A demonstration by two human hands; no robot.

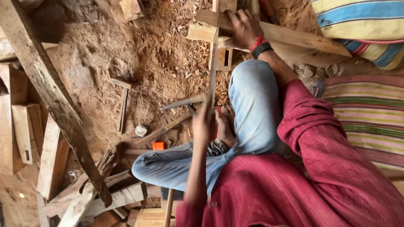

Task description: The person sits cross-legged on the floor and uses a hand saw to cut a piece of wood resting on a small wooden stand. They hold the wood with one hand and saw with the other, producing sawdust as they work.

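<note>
Hewing step, by the look of it: left hand (201, 126) closed around the handle of an adze (185, 102), blade pointing at the sawdust floor (97, 54); right hand (243, 26) gripping a thin wooden strip (213, 63) stood on edge against a plank (290, 38) (bare foot (225, 126) just beside); next stroke needs the strip steady, fingers well apart from the blade.

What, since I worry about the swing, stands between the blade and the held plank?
Nothing visible does: only chip-strewn sawdust lies between the blade by the left hand and the plank in the right hand. The raised knee sits beside.
</note>
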